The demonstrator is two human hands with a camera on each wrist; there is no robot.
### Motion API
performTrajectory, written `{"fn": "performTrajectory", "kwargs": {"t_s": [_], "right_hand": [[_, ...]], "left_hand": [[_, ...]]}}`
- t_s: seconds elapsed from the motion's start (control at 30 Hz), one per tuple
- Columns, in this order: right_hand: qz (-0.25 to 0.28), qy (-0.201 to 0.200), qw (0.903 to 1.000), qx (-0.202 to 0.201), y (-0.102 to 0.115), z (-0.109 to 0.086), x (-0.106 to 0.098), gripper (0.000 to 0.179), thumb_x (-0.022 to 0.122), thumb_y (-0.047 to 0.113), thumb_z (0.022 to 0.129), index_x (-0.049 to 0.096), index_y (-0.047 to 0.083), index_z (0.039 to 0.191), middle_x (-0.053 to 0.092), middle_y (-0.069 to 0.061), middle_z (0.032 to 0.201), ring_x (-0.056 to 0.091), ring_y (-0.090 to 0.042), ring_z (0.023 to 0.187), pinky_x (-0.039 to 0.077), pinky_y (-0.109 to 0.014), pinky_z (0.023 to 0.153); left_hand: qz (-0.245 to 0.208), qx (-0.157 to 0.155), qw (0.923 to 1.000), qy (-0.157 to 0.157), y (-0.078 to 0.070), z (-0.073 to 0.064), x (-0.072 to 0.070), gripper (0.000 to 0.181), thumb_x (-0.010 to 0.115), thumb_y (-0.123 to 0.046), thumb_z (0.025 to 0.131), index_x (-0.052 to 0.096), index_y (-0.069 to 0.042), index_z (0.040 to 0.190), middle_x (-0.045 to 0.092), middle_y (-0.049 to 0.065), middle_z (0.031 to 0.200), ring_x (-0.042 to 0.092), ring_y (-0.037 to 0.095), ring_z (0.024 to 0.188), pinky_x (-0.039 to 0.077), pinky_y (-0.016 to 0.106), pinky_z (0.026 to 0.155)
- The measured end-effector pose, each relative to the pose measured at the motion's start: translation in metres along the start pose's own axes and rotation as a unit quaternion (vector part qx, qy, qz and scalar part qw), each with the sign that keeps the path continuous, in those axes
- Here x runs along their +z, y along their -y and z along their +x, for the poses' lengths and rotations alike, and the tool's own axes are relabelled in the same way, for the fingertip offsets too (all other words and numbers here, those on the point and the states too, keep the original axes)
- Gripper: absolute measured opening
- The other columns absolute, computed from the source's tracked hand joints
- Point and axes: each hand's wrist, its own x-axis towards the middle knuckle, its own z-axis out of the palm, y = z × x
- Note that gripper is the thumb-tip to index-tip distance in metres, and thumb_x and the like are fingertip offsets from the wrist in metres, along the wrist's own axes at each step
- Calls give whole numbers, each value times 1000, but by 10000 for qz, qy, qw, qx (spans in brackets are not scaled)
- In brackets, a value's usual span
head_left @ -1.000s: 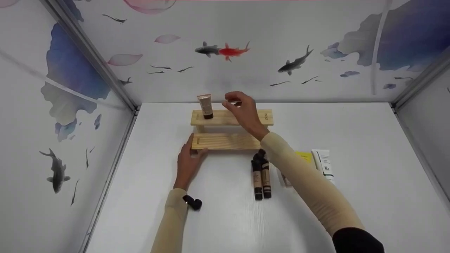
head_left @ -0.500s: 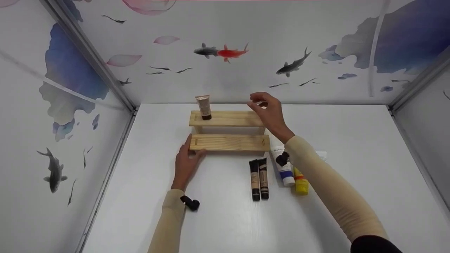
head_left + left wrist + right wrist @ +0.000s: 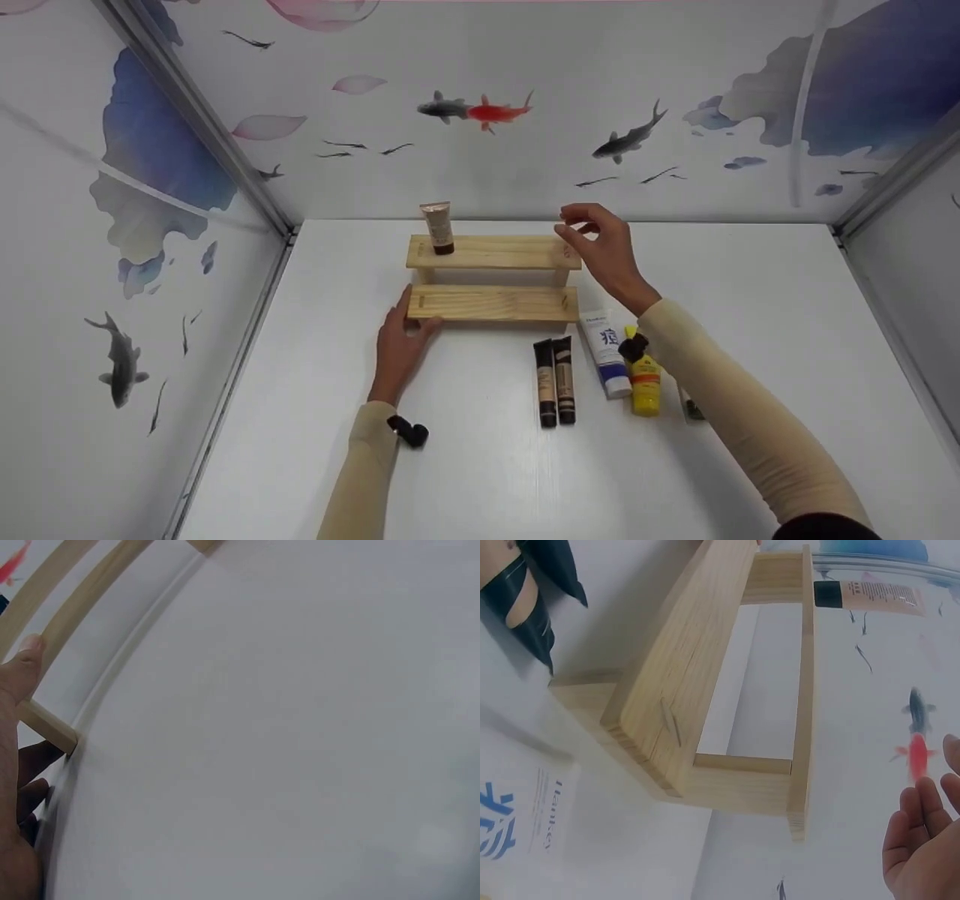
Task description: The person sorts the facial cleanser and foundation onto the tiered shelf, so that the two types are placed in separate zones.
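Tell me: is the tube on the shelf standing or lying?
Standing: the tube rests on its dark cap on the back board, flat end up.

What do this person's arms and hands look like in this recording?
The left sleeve and right sleeve are plain cream and close-fitting, ending around the wrists. Black fabric shows above the right one. A small black device sits at the left wrist, another at the right. The left hand and right hand are bare.

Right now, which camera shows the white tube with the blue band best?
Head: the white tube shows nearly whole, lettering, blue band and cap included. Right wrist catches only part, its lettering cut by the frame edge; left wrist doesn't show it.
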Motion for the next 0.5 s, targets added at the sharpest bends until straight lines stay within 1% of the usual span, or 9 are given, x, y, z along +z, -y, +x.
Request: {"fn": "performTrajectory", "kwargs": {"t_s": [0.07, 0.13, 0.2, 0.33, 0.4, 0.5], "right_hand": [[-20, 57, 10000, -79, 0, -3, -2, 31, 81, 7, 102, 76, 0, 131, 75, -22, 126, 69, -36, 115, 52, -46, 96], [-49, 102, 9998, -152, 1, -6, -5, 31, 81, 8, 102, 76, 1, 131, 75, -20, 127, 69, -34, 115, 52, -49, 96], [-100, 151, 9996, -196, 2, -9, -7, 30, 81, 10, 102, 77, 3, 131, 76, -18, 127, 70, -32, 115, 52, -50, 97], [-233, 306, 9990, -248, 5, -15, -10, 28, 80, 15, 104, 77, 6, 131, 76, -12, 128, 69, -26, 116, 53, -46, 98], [-309, 406, 9983, -278, 6, -18, -11, 28, 79, 16, 105, 76, 7, 131, 75, -10, 129, 69, -24, 116, 53, -43, 99], [-407, 547, 9971, -344, 7, -24, -15, 28, 78, 16, 106, 76, 6, 132, 75, -10, 128, 68, -24, 117, 52, -40, 99]], "left_hand": [[-12, -15, 10000, 25, 1, 0, 0, 96, 74, -64, 100, 33, -22, 175, 64, 13, 139, 60, 29, 126, 38, 55, 123], [-47, -37, 10000, 41, 1, 0, -1, 97, 74, -65, 99, 33, -22, 176, 64, 14, 142, 59, 30, 128, 38, 55, 123], [-87, -56, 9999, 54, 1, 0, -1, 98, 73, -67, 99, 32, -23, 176, 63, 14, 145, 59, 30, 130, 34, 56, 126], [-145, -93, 9998, 51, 1, -1, -2, 100, 72, -71, 97, 32, -24, 176, 63, 13, 147, 60, 29, 130, 25, 55, 132], [-150, -109, 9998, 64, 0, -1, -1, 100, 72, -71, 97, 32, -24, 176, 62, 13, 149, 60, 29, 130, 27, 55, 131], [-128, -118, 9998, 83, -1, -1, -1, 99, 73, -68, 98, 32, -23, 176, 57, 14, 158, 55, 31, 143, 25, 53, 132]]}}
